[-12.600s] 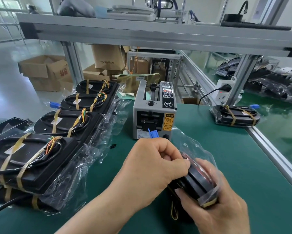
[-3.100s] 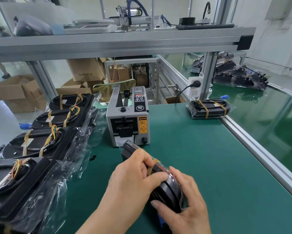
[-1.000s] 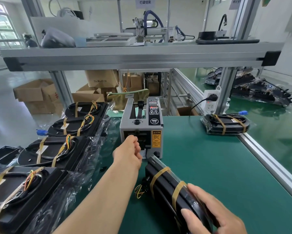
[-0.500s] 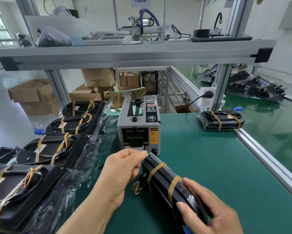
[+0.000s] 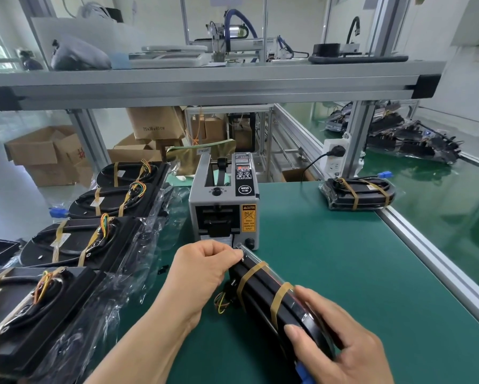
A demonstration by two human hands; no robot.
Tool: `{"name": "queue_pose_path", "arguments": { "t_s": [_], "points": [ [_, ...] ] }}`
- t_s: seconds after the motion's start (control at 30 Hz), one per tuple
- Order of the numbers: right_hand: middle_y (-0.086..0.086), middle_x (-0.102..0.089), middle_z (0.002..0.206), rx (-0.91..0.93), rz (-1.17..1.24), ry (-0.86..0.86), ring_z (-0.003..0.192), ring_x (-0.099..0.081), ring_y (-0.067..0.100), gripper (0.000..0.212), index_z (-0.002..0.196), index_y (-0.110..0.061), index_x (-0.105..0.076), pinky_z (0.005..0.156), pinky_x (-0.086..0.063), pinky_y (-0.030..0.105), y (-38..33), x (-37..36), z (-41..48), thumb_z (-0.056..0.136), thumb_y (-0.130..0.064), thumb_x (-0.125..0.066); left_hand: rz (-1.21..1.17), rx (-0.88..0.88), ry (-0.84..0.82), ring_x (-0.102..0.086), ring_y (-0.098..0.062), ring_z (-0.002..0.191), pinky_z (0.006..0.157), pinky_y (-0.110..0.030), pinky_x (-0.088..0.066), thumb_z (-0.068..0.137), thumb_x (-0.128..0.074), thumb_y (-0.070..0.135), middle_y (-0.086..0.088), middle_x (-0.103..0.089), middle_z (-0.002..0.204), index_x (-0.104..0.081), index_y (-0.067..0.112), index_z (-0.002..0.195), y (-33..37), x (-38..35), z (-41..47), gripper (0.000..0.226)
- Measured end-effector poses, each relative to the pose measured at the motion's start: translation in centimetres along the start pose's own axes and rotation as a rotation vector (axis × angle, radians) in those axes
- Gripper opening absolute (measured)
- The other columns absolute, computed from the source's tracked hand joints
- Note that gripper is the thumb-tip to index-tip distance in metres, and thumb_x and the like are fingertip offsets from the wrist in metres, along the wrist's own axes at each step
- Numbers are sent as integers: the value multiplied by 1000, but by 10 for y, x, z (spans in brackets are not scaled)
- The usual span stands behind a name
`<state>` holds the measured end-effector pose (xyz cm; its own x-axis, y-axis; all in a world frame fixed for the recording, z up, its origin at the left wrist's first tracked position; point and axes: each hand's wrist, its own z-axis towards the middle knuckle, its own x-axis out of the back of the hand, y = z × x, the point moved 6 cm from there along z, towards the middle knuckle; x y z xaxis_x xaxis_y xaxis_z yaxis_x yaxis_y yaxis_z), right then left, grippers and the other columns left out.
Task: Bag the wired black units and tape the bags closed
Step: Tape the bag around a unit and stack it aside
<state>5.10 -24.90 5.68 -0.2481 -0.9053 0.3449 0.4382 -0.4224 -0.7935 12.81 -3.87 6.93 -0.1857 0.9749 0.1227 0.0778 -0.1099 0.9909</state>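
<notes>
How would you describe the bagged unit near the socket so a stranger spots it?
Start at the grey tape dispenser on the green bench. Look right to the far edge: one bagged black unit lies alone, unlike the left-hand row.

Black, tan and green at the packing bench.
The black unit [image 5: 263, 300] carries two tan tape bands [image 5: 250, 275] under clear glossy film, with yellow, green and orange wires [image 5: 221, 303] at its side and a blue plug [image 5: 304, 374] at its near end. The tabletop [image 5: 329, 273] is deep green, edged by a silver rail [image 5: 426, 253]. The tape dispenser [image 5: 221, 202] is pale grey with a black panel [image 5: 243, 173] and an orange caution label [image 5: 248, 218]. The row of units [image 5: 75, 242] is black, tan-banded, multicolour-wired; the cardboard boxes [image 5: 39, 153] are brown.
</notes>
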Motion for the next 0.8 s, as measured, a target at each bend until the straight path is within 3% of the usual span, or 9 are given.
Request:
{"name": "queue_pose_path", "arguments": {
  "t_s": [0.13, 0.23, 0.4, 0.6, 0.8],
  "points": [
    [-36, -67, 106, 4, -2, 7, 97, -63, -15, 63, 116, -48, -61, 81, -38, -5, 0, 0, 1, 59, -30, -79, 4, -20, 14, -36, -7, 42, 51, -13, -39, 79, -76, 20, 5, -46, 47, -67, 17, 57, -3, -1, 0, 24],
    [-36, -67, 107, 7, 17, 18, 96, -63, -15, 57, 118, -46, -61, 80, -39, -5, -1, 0, 2, 62, -44, -75, 8, -42, 29, -42, 1, 40, 47, -7, -37, 79, -76, 18, 12, -51, 45, -67, 19, 53, -3, -1, 1, 28],
    [-34, -68, 106, 8, 15, 10, 96, -64, -13, 56, 117, -47, -61, 80, -40, -4, 0, -1, 1, 63, -44, -74, -13, -28, 46, -37, -7, 44, 48, -13, -36, 77, -77, 22, 5, -47, 49, -68, 18, 57, -4, 0, 3, 23],
    [-32, -68, 107, 0, 18, 0, 94, -65, -12, 55, 119, -45, -61, 78, -41, -4, 1, -1, 1, 65, -50, -69, -5, -11, 37, -34, -8, 43, 42, -11, -35, 78, -76, 23, 4, -44, 48, -68, 20, 56, -4, 0, 3, 24],
    [-29, -70, 105, 3, 2, -11, 91, -66, -11, 61, 119, -44, -63, 77, -42, -4, 7, -2, -1, 62, -31, -79, 28, -28, 51, -40, -1, 41, 55, -19, -37, 80, -76, 20, 11, -48, 46, -66, 21, 53, -2, -1, 2, 29]
  ]
}}
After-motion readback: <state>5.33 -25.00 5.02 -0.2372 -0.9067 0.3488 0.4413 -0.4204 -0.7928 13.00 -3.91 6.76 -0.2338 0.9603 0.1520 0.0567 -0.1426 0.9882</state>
